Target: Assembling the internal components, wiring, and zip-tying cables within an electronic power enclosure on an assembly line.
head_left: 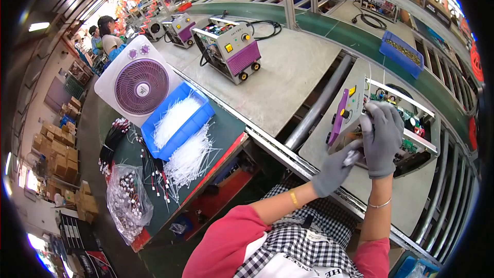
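Note:
An uncased electrical machine with a grey and purple front panel and circuit boards showing stands on a board at the right. My right hand, in a grey glove, is raised at its open side behind the panel, fingers bent together. Below and to the left, my left hand, also gloved, has its fingers curled close to the right hand by the machine's lower edge. What either hand pinches is hidden or too small to name. A thin pale strand rises over the panel's top edge.
A blue tray of white cable ties, a loose pile of ties, a bag of connectors and a purple fan lie left. Another machine stands on the bench. Metal rollers flank my board. A blue bin sits behind.

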`<state>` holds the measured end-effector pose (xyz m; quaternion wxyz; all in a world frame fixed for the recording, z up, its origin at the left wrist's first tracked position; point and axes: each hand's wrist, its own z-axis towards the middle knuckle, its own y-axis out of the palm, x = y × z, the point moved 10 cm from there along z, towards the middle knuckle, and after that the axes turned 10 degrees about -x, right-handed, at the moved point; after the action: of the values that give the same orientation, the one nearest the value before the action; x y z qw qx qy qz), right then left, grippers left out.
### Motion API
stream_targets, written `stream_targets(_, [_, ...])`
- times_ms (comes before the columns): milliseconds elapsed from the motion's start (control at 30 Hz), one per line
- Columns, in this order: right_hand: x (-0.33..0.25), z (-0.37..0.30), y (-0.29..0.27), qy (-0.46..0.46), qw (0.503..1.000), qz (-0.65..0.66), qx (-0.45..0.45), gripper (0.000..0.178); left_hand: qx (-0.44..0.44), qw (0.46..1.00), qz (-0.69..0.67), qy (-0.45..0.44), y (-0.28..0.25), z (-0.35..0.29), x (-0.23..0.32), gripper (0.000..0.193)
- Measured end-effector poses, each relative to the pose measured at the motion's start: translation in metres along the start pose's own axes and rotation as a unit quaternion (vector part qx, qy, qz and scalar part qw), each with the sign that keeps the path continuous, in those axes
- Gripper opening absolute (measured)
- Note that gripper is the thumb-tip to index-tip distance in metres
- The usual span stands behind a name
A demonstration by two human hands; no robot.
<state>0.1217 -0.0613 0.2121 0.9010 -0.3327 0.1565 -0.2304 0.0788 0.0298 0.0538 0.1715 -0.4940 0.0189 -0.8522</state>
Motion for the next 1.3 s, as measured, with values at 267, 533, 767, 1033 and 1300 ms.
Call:
stream_targets(267, [0.019, -0.018, 0.004, 0.030, 0.995, -0.054, -0.074, 0.026, 0.291, 0.920, 0.262, 0.004, -0.233, 0.051, -0.038, 0.029])
stream_targets(533, [0.058, -0.054, -0.035, 0.063, 0.993, -0.083, -0.058, 0.026, 0.280, 0.885, 0.351, -0.123, -0.354, 0.090, -0.131, 0.040])
stream_targets(767, [0.142, -0.139, -0.112, 0.146, 0.984, -0.104, -0.018, 0.020, 0.441, 0.822, 0.345, -0.102, -0.396, 0.088, -0.114, 0.037])
stream_targets(1033, [0.255, -0.247, -0.210, 0.301, 0.952, 0.034, 0.034, 0.035, 0.329, 0.893, 0.248, -0.182, -0.409, 0.098, -0.157, 0.041])
stream_targets(1300, [0.193, -0.227, -0.246, 0.282, 0.938, -0.167, 0.111, 0.039, 0.275, 0.925, 0.239, -0.108, -0.327, 0.081, -0.108, 0.038])
